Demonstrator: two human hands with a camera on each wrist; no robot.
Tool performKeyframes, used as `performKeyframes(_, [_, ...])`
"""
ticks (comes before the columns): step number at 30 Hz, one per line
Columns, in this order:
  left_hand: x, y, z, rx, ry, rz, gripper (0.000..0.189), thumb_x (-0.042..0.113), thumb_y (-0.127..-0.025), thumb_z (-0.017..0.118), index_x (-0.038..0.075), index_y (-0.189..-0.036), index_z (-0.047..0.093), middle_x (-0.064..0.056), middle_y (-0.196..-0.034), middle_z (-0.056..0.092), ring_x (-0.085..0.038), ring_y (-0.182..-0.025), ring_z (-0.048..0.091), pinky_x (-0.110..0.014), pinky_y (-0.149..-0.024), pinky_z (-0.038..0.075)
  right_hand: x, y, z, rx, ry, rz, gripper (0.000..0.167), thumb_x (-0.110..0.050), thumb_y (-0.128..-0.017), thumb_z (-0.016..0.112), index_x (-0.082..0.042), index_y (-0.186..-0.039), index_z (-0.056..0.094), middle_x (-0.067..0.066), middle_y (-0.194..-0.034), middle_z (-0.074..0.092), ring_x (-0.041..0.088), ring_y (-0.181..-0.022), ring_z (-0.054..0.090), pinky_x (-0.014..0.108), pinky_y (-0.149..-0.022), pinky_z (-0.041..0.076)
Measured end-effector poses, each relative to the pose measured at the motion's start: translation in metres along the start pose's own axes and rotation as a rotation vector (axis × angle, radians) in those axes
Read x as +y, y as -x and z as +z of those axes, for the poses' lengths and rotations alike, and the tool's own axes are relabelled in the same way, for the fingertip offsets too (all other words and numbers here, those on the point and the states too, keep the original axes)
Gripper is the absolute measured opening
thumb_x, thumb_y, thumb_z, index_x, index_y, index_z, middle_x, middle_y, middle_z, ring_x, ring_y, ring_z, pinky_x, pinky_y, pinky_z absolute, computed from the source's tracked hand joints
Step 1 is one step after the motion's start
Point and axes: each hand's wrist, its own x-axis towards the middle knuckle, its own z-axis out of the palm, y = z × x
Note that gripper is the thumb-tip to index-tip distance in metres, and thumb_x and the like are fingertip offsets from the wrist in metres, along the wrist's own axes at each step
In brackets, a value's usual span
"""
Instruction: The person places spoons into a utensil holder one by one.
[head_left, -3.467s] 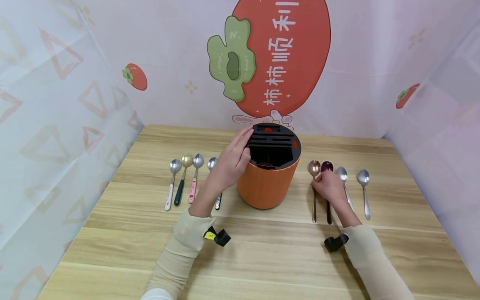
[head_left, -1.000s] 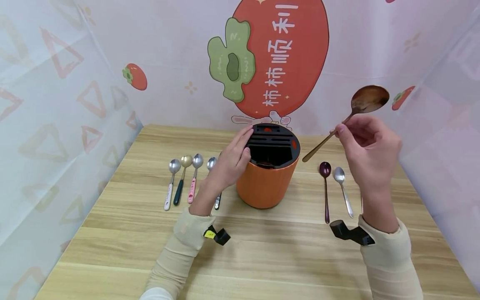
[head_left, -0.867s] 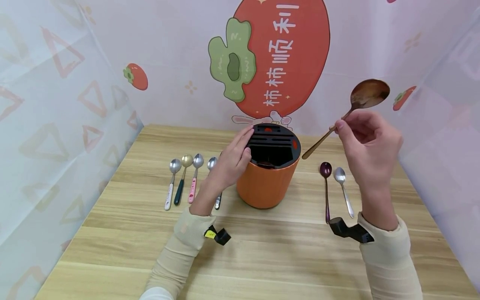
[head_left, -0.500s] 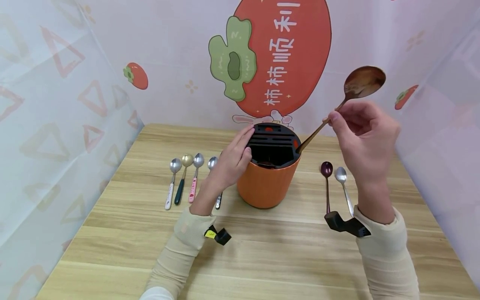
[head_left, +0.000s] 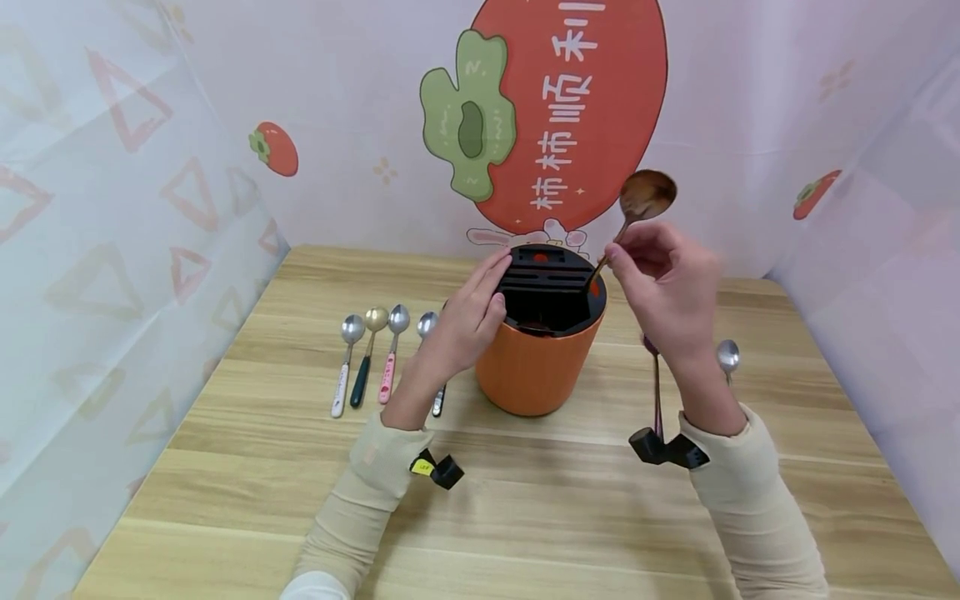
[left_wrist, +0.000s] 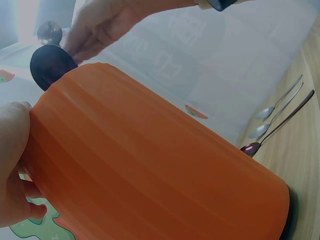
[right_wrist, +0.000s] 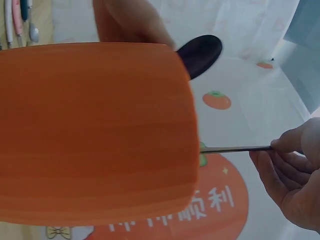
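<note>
My right hand pinches a copper-coloured spoon by its handle, bowl upward. The handle slants down to the top of an orange round utensil holder with a black slotted insert; its lower end is at the right part of the large opening. My left hand rests against the holder's left rim, fingers straight. In the right wrist view the spoon's handle passes behind the holder's edge. A dark oval spoon bowl sticks up past the rim near my left hand.
Left of the holder lie several spoons, among them one with a pink handle. To the right lie a purple spoon and a silver spoon. Another silver spoon shows in the left wrist view. A printed cloth stands behind the table.
My right hand has lifted the copper-coloured spoon from the table, raised it bowl up, and brought it left so its handle end meets the holder's top. My left hand stays put.
</note>
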Motion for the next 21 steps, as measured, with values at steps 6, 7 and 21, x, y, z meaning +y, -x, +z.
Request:
performKeyframes(6, [0.000, 0.000, -0.001, -0.005, 0.001, -0.006, 0.060, 0.026, -0.099, 0.027, 0.000, -0.153, 0.034, -0.010, -0.163, 0.030, -0.024, -0.149, 0.034, -0.041, -0.121, 0.032, 0.018, 0.009, 0.012, -0.064, 0.017, 0.046, 0.010, 0.002, -0.085, 0.071, 0.009, -0.092, 0.067, 0.015, -0.085, 0.069, -0.006, -0.072, 0.064, 0.009, -0.072, 0.054])
performKeyframes(7, [0.000, 0.000, 0.000, -0.007, 0.001, -0.006, 0.060, 0.026, -0.099, 0.027, 0.000, -0.153, 0.034, -0.009, -0.163, 0.030, -0.024, -0.149, 0.034, -0.040, -0.121, 0.032, 0.020, 0.011, 0.013, -0.069, 0.016, 0.056, 0.010, 0.002, -0.085, 0.071, 0.008, -0.092, 0.067, 0.015, -0.085, 0.069, -0.007, -0.072, 0.064, 0.009, -0.072, 0.054])
performKeyframes(21, [0.002, -0.001, 0.000, -0.004, 0.006, -0.005, 0.061, 0.028, -0.099, 0.027, -0.001, -0.153, 0.035, -0.010, -0.163, 0.030, -0.025, -0.149, 0.034, -0.042, -0.121, 0.032, 0.033, 0.021, 0.016, -0.112, 0.018, 0.093, 0.009, 0.003, -0.084, 0.072, 0.007, -0.092, 0.069, 0.018, -0.086, 0.070, -0.009, -0.073, 0.063, 0.007, -0.071, 0.053])
